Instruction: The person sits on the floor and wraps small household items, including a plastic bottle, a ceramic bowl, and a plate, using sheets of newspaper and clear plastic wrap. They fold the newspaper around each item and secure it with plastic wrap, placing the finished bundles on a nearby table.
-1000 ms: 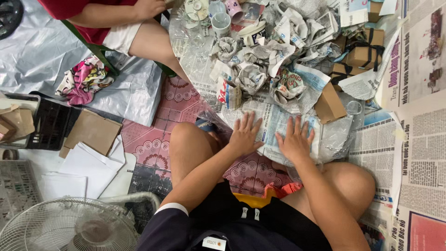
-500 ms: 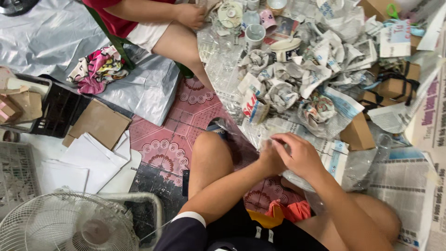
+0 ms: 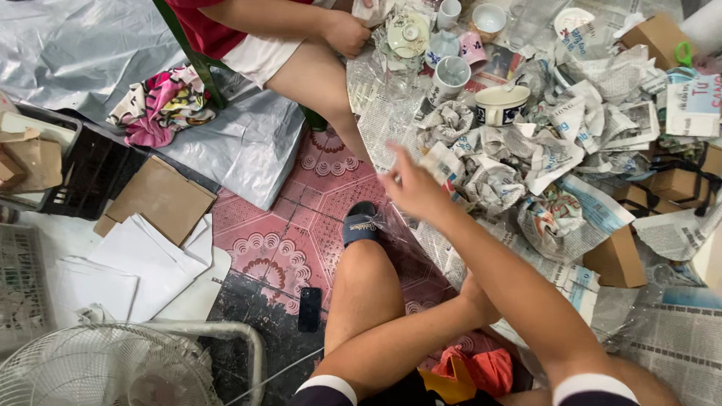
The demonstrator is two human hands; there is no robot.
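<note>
**Red tiled floor, crockery half wrapped in newsprint**

Patterned red floor tiles (image 3: 301, 225) run between a grey plastic sheet (image 3: 248, 143) and a spread of newspaper (image 3: 677, 338) on which the wrapping goes on; the person sits with knees up, one foot in a dark slipper (image 3: 361, 222).

Right hand (image 3: 410, 188) is raised over the paper, blurred, fingers loosely spread; whether it has hold of anything I cannot tell; nearest it lies a small wrapped packet (image 3: 442, 162), touching a larger newspaper bundle (image 3: 492, 184). Left hand (image 3: 475, 295) is mostly hidden behind the right forearm, low by the paper's edge; how far open it is cannot be seen.

Handling, as a judgement: the bundles likely hold ceramic, so light to middling in weight, brittle inside, soft and crinkly outside; paper gives a fair grip but may slide on glaze beneath; best cupped from under with the whole palm, not pinched by a loose flap.

Counted: at least five crumpled bundles in the heap, more perhaps buried; four bare cups or mugs at the top, among them a white mug (image 3: 451, 75) and a blue-patterned one (image 3: 500, 105); one lidded dish (image 3: 407, 34); about four brown cardboard boxes (image 3: 617, 259); one phone (image 3: 309, 308); one fan (image 3: 105, 368). Another person's hand (image 3: 346, 31) rests at the heap's far side.
</note>
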